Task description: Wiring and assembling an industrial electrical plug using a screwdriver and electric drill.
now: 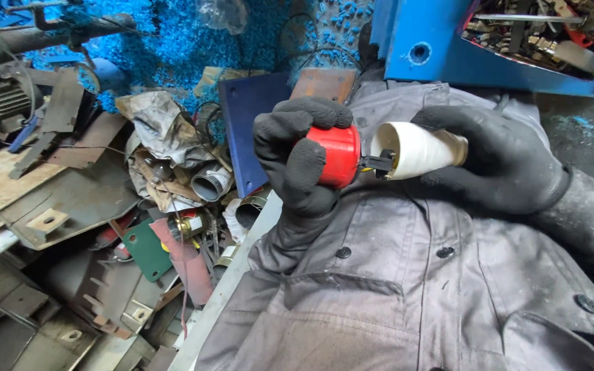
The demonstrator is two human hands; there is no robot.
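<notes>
Your left hand (pixel 297 158) is gripping the red cap (pixel 338 156), its fingers hiding the far side. Your right hand (pixel 500 161) is clasping the white housing (pixel 414 148); its rear end is covered. A black insert (pixel 378 163) is bridging them over the grey jacket (pixel 407 275).

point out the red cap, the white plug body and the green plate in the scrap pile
red cap (pixel 342 155), head view, on its side wall.
white plug body (pixel 417 149), head view, middle of its shell.
green plate (pixel 147 249), head view, on its flat face.
</notes>
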